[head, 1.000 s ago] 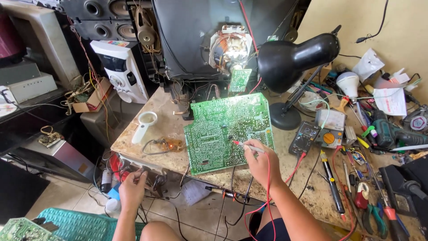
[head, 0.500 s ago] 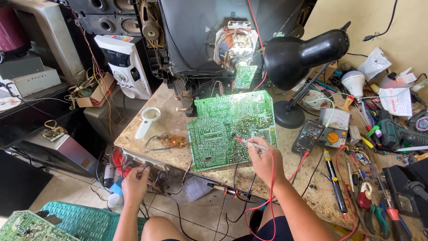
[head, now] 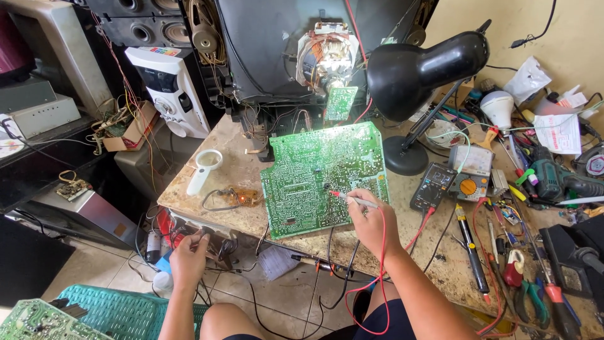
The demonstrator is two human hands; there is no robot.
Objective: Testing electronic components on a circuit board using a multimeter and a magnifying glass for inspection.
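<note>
— Nearest to us, what is our left hand doing?

— It reaches below the edge of the surface into a tangle of wires; we cannot tell whether its fingers grip anything there.

— And our right hand?

— Its fingers are pinched around a red test probe, whose tip touches the green circuit board. The probe's red lead loops down past our wrist.

— Where does the board lie?

— Flat on the surface, solder side up, directly ahead of us. Just right of it we see a multimeter; to its left, a white magnifier.

— Farther back?

— A black desk lamp leans over the board, and behind it stands an opened television.
</note>
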